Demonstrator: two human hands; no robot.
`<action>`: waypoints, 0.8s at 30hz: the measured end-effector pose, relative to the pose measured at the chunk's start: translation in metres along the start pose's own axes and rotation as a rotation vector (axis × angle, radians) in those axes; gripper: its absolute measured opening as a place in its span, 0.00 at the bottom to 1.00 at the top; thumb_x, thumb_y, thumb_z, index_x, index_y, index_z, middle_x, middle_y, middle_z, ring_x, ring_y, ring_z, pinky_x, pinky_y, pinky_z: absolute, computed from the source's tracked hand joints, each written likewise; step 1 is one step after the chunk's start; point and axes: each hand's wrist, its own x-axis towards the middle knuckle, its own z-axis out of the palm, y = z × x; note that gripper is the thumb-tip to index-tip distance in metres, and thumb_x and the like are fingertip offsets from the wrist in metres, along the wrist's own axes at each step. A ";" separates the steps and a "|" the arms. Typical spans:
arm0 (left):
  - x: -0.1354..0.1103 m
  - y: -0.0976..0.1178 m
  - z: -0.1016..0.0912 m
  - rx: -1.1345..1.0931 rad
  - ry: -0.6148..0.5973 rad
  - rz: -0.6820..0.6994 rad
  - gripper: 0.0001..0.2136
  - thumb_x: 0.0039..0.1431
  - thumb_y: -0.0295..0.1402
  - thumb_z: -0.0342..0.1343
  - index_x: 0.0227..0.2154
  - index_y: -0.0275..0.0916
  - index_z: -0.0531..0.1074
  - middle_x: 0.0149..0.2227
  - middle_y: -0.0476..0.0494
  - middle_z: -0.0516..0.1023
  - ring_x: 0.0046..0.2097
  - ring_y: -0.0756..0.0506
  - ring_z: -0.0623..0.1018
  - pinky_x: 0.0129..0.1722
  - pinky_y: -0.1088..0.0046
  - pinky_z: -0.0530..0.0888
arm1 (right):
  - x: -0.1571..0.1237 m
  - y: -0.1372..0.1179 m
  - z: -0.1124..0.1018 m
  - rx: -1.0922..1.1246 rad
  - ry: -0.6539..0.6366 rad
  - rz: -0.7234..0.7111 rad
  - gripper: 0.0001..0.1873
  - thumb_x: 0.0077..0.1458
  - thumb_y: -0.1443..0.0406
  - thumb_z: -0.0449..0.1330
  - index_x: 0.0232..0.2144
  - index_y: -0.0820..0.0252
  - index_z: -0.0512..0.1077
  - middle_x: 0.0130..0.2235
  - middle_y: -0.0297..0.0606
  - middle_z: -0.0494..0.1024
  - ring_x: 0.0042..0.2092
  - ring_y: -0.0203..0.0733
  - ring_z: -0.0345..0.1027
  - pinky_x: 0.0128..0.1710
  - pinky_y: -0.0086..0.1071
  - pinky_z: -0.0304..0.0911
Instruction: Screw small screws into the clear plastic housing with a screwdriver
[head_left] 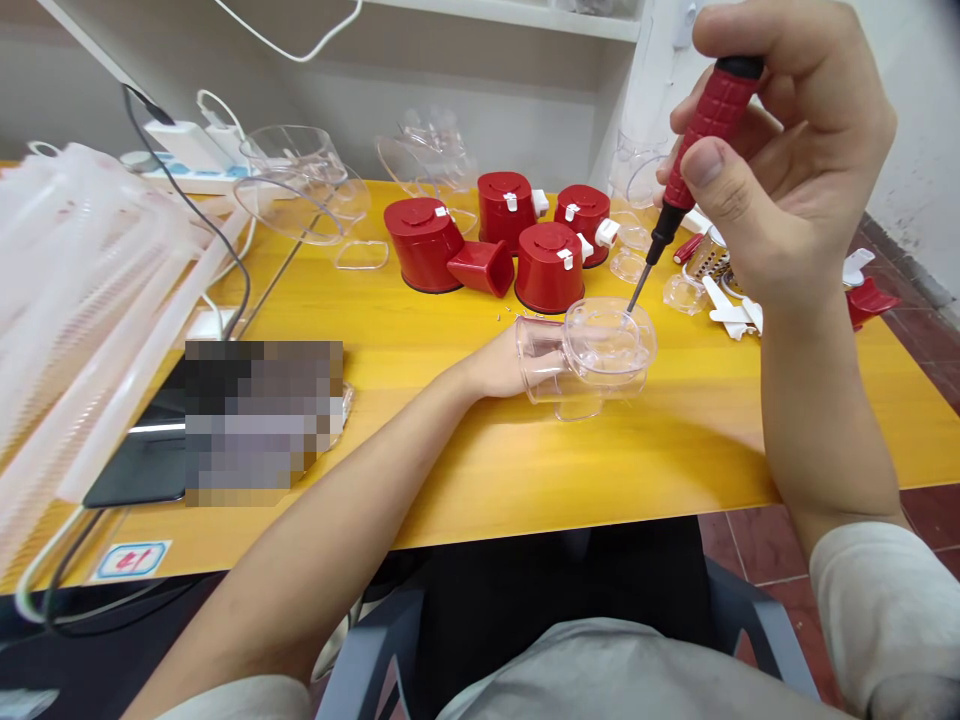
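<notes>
A glossy, see-through plastic part (609,372) right of centre encircles the left hand (501,362), finger spread unclear; upper right, the right hand (802,150) grips a red screwdriver (709,135).

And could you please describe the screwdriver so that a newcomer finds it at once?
Find the yellow table, then the right grip above its right side. It holds the screwdriver, slanting down toward a clear plastic part. Unlike the squat red housings nearby, this is long and thin, with a red handle and metal shaft.
</notes>
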 end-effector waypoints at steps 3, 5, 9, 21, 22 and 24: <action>0.000 -0.001 0.000 -0.003 0.003 0.003 0.29 0.72 0.58 0.72 0.62 0.38 0.92 0.68 0.29 0.89 0.68 0.27 0.89 0.72 0.52 0.84 | 0.002 0.007 -0.003 0.043 -0.013 -0.071 0.20 0.66 0.54 0.75 0.59 0.36 0.86 0.60 0.19 0.86 0.52 0.29 0.80 0.58 0.21 0.90; 0.000 -0.002 0.001 -0.012 0.006 0.006 0.31 0.72 0.58 0.72 0.63 0.37 0.91 0.69 0.27 0.89 0.69 0.26 0.89 0.73 0.52 0.84 | 0.003 0.011 -0.005 0.083 -0.039 -0.091 0.21 0.67 0.56 0.73 0.61 0.35 0.86 0.62 0.17 0.85 0.54 0.30 0.82 0.59 0.24 0.91; 0.000 -0.001 0.001 -0.012 0.007 -0.014 0.35 0.72 0.61 0.72 0.65 0.35 0.90 0.68 0.26 0.89 0.70 0.24 0.88 0.74 0.51 0.83 | 0.006 0.016 -0.007 0.188 -0.114 -0.090 0.25 0.68 0.61 0.70 0.62 0.25 0.85 0.67 0.13 0.84 0.59 0.38 0.85 0.52 0.28 0.92; 0.000 -0.007 0.000 -0.024 0.000 0.030 0.31 0.72 0.59 0.73 0.63 0.38 0.91 0.67 0.28 0.90 0.70 0.25 0.88 0.72 0.50 0.85 | 0.006 0.015 -0.006 0.139 -0.066 -0.088 0.23 0.63 0.57 0.77 0.58 0.27 0.87 0.59 0.22 0.86 0.53 0.36 0.84 0.53 0.28 0.89; 0.000 -0.007 0.000 -0.028 0.004 0.031 0.32 0.72 0.59 0.73 0.64 0.37 0.91 0.67 0.27 0.90 0.69 0.25 0.89 0.72 0.49 0.85 | 0.005 0.015 -0.006 0.168 -0.092 -0.074 0.22 0.65 0.58 0.75 0.59 0.30 0.86 0.60 0.23 0.86 0.57 0.39 0.85 0.56 0.31 0.91; 0.000 -0.007 0.000 -0.028 0.003 0.027 0.32 0.73 0.60 0.72 0.64 0.37 0.91 0.68 0.27 0.89 0.68 0.25 0.89 0.71 0.50 0.85 | 0.004 0.016 -0.005 0.226 -0.156 -0.092 0.23 0.68 0.57 0.70 0.64 0.34 0.84 0.64 0.22 0.85 0.64 0.42 0.85 0.59 0.36 0.93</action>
